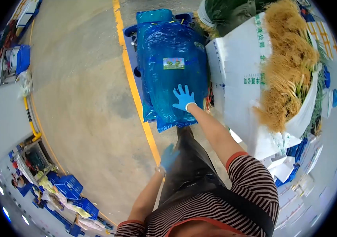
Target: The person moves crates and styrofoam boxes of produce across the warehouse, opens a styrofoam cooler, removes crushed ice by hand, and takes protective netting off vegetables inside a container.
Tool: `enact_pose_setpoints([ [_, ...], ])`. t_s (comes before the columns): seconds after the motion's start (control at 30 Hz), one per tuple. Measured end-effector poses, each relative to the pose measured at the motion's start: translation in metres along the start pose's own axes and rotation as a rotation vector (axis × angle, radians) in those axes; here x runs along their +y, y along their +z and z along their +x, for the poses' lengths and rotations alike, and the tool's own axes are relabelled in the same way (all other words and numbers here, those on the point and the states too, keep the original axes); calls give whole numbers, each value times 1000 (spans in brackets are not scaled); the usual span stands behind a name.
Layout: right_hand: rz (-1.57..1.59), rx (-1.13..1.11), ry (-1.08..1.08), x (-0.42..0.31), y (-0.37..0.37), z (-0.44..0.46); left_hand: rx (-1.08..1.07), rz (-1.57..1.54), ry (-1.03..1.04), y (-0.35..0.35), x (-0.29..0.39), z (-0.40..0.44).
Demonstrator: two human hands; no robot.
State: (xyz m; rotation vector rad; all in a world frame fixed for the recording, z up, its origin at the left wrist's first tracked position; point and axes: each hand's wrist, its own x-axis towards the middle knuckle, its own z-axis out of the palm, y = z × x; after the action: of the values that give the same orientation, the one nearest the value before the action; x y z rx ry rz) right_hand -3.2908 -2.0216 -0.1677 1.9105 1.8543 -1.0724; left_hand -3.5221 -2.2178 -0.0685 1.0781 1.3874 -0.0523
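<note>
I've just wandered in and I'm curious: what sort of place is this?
Probably a vegetable packing or storage hall, judging by the shaggy-rooted green stalks, the blue plastic-wrapped bundle and the yellow floor line.

With fingers [180, 88] spread, the right hand [184, 98] is over a blue bundle [168, 85], the left hand [169, 157] apart.

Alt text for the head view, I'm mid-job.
A blue-gloved right hand rests, fingers spread, on a shiny blue plastic-wrapped bundle bearing a small picture label. The blue-gloved left hand is open, apart from it, nearer the body. Tan, shaggy plant roots sit beside green-printed white packaging at right.
</note>
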Motion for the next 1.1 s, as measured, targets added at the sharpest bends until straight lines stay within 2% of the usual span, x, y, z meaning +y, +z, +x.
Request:
enact_pose_setpoints([
  [0.03,37,-72,-20,4,3,-3,-82,-2,-101,-7,-8,-26],
  [0.1,16,3,-73,7,18,-9,-170,193,-182,-17,-30,-58],
  [0.13,3,49,-94,8,21,-13,-150,83,-212,-27,-34,-71],
  [0.2,169,133,27,4,39,-31,-141,-122,-271,-46,-42,-93],
  [0.27,313,135,130,-1,58,-75,73,-139,-126,-59,-63,-100],
  [0.3,417,64,118,5,79,-94,174,-153,-41,-65,-72,-100],
  [0.33,522,2,102,12,101,-115,170,-178,-30,-72,-79,-99],
  [0.4,551,39,123,18,128,-192,155,-224,-2,-80,-90,-95],
  [0.47,632,-88,415,39,182,-258,46,-110,74,-87,-107,-81],
  [0.5,800,59,489,51,219,-302,-11,-13,132,-89,-114,-71],
  [0.57,834,224,685,67,271,-392,-107,160,217,-85,-110,-65],
  [0.6,1042,310,919,66,299,-437,-190,256,239,-82,-111,-62],
  [0.67,1396,491,1118,62,358,-522,-334,453,275,-76,-106,-50],
  [0.7,1582,534,1199,55,380,-563,-342,545,378,-69,-90,-57],
  [0.73,1609,527,1245,55,423,-593,-345,578,410,-61,-83,-53],
  [0.9,2008,544,1445,-38,483,-703,-355,673,548,24,-35,-80],
  [1.0,2202,345,1367,-61,539,-728,-416,788,585,99,-19,-108],
  [1.07,2265,323,1354,-64,576,-741,-483,832,656,157,-33,-103],
  [1.1,2281,282,1319,-58,625,-741,-510,831,641,191,-24,-125],
])
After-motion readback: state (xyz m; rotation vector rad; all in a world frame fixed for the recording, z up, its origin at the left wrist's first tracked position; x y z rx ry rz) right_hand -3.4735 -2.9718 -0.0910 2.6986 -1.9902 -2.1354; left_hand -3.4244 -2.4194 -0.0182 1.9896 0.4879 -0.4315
